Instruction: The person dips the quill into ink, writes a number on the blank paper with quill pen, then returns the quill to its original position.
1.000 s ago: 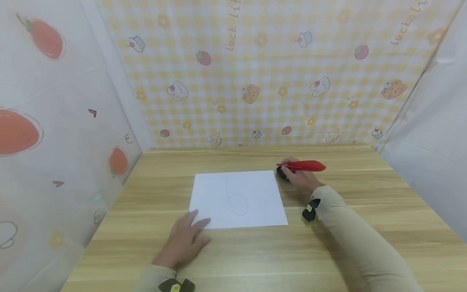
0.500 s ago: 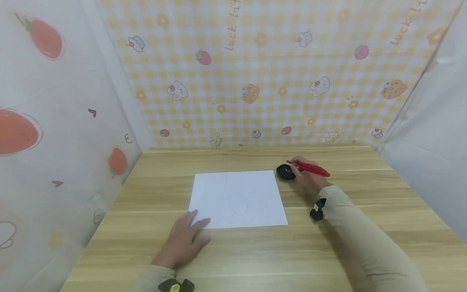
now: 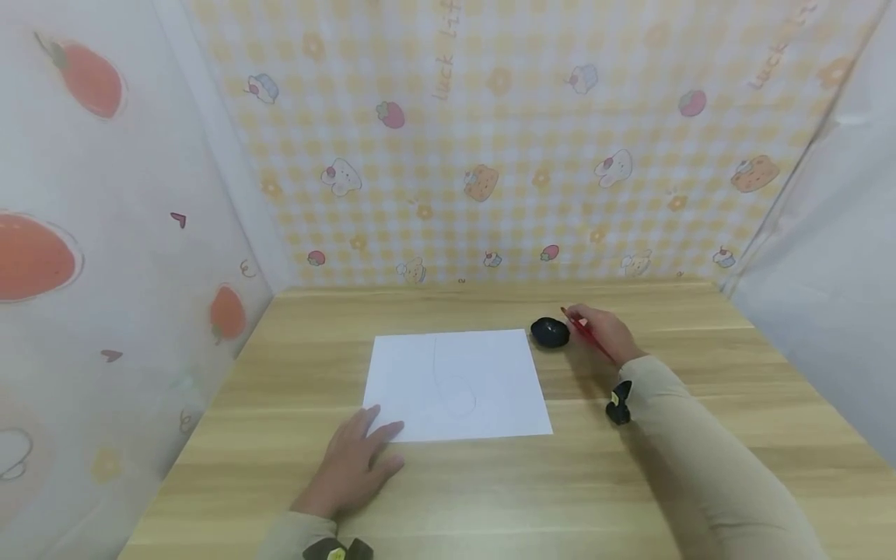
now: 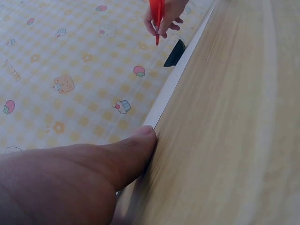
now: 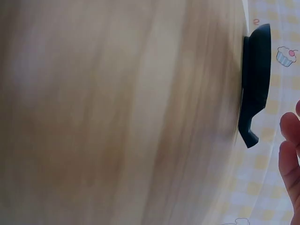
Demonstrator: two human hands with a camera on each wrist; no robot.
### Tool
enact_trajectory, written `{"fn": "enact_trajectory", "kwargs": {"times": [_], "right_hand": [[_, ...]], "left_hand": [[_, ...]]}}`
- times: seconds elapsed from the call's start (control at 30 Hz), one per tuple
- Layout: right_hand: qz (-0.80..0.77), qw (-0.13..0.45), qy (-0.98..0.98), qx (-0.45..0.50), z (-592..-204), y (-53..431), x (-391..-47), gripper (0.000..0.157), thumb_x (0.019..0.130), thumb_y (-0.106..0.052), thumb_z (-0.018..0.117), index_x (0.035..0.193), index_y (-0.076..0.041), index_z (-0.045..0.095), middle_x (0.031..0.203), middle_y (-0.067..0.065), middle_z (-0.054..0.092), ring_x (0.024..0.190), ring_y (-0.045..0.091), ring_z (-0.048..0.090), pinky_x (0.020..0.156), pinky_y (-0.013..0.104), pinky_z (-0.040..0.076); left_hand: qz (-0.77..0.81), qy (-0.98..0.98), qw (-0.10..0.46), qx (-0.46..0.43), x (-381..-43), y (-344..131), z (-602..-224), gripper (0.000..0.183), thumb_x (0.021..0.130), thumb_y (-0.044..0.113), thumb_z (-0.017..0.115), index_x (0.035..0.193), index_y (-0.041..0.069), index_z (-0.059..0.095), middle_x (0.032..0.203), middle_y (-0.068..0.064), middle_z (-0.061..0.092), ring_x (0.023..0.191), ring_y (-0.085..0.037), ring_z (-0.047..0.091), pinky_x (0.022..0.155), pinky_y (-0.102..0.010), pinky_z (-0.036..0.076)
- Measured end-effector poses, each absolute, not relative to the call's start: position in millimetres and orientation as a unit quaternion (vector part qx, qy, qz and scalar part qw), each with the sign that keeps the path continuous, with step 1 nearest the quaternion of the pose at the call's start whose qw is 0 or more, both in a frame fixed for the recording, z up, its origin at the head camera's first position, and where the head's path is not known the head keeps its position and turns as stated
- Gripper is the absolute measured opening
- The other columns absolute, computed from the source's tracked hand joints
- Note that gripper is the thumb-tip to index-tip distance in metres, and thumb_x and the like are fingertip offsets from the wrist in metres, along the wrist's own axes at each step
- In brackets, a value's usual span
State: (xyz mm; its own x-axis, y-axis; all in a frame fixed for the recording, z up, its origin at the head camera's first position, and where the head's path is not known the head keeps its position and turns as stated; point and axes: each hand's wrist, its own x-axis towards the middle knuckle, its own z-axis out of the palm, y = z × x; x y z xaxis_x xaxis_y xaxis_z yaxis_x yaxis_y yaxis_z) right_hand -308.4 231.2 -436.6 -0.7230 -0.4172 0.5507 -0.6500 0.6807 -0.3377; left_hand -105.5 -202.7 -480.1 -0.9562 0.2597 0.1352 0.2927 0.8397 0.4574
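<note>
My left hand (image 3: 353, 467) rests with relaxed, spread fingers on the lower left corner of a white sheet of paper (image 3: 500, 377). A thin curved line runs down the sheet and bends into a loop, faint at this moment. Beyond the sheet's upper right corner, my right hand (image 3: 607, 333) pinches a red feather pen (image 3: 592, 341), its tip pointing up and left. Just left of that hand is a small black dish (image 3: 550, 332). The left wrist view shows the red pen (image 4: 157, 14) tip-down above the dish (image 4: 175, 54). In the right wrist view, only fingertips (image 5: 289, 129) show.
The wooden table (image 3: 455, 498) ends at a yellow-checked cloth (image 3: 448, 132) hanging behind it. A white cloth with fruit prints (image 3: 140, 187) hangs on the left and a plain white one (image 3: 833, 280) on the right. A black wrist strap (image 3: 619, 402) sits on the right sleeve.
My right hand has drawn back to the right from the black dish with the red feather pen, uncovering the dish. The pen has turned to a steeper slant. My left hand stays put.
</note>
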Motion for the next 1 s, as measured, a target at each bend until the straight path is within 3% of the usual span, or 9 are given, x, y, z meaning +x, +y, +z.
{"fn": "enact_trajectory", "kwargs": {"times": [0.17,0.43,0.6,1.0], "right_hand": [[0.227,0.200,-0.908,0.290,-433,237,-309,0.020,0.087,0.004,0.063,0.106,-0.003,0.064,0.095,0.017,0.070,0.076,0.031,0.064,0.068,0.047,0.054],[0.202,0.103,-0.943,0.242,-434,245,-312,0.029,0.089,0.009,0.058,0.113,-0.005,0.064,0.099,0.012,0.069,0.079,0.028,0.064,0.071,0.045,0.055],[0.184,0.120,-0.938,0.268,-435,248,-316,0.035,0.082,0.017,0.058,0.107,-0.006,0.067,0.099,0.013,0.071,0.078,0.028,0.065,0.070,0.046,0.055],[0.147,0.126,-0.925,0.328,-432,250,-319,0.029,0.076,0.015,0.066,0.095,-0.007,0.069,0.089,0.011,0.071,0.073,0.027,0.065,0.062,0.044,0.054]], "left_hand": [[-0.244,-0.959,0.028,-0.143,-107,-202,-478,0.048,0.093,0.045,0.060,0.135,0.020,0.058,0.152,-0.020,0.032,0.140,-0.044,0.024,0.112,-0.062,0.013],[-0.248,-0.959,0.020,-0.139,-107,-202,-476,0.049,0.093,0.045,0.060,0.134,0.020,0.058,0.152,-0.020,0.032,0.140,-0.045,0.023,0.112,-0.063,0.012],[-0.244,-0.959,0.016,-0.140,-107,-202,-475,0.049,0.094,0.046,0.059,0.136,0.020,0.057,0.153,-0.020,0.031,0.141,-0.044,0.022,0.113,-0.061,0.012],[-0.248,-0.958,0.024,-0.142,-104,-201,-472,0.048,0.093,0.044,0.060,0.135,0.019,0.058,0.152,-0.020,0.033,0.140,-0.044,0.024,0.113,-0.061,0.013]]}}
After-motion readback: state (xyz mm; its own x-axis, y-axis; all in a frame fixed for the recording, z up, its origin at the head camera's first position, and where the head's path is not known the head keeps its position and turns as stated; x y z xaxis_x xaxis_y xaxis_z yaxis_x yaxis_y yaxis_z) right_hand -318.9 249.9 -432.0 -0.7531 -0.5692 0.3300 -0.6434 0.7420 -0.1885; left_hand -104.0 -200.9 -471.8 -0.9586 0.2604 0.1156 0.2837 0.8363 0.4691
